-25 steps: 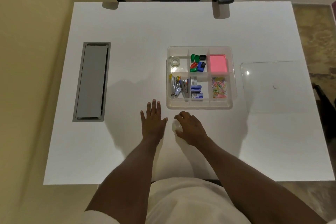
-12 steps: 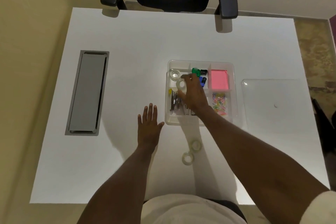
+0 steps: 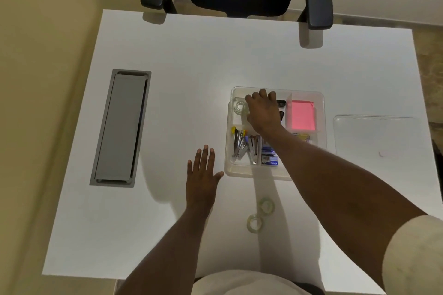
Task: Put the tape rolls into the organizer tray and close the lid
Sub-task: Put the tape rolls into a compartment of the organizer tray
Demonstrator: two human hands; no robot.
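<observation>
Clear tape rolls, one (image 3: 240,107) in far-left compartment of clear plastic organizer tray (image 3: 321,112), two (image 3: 266,206) (image 3: 254,223) on white tabletop (image 3: 191,60) near tray.
Right hand (image 3: 263,112) over that compartment, fingers curled, grasp indiscernible; left hand (image 3: 202,175) flat, fingers released; clear lid (image 3: 374,136) right of tray.

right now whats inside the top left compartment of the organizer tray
Clear tape lies in that compartment of the organizer tray. The right hand covers the compartment's right side, so anything under it cannot be seen.
</observation>
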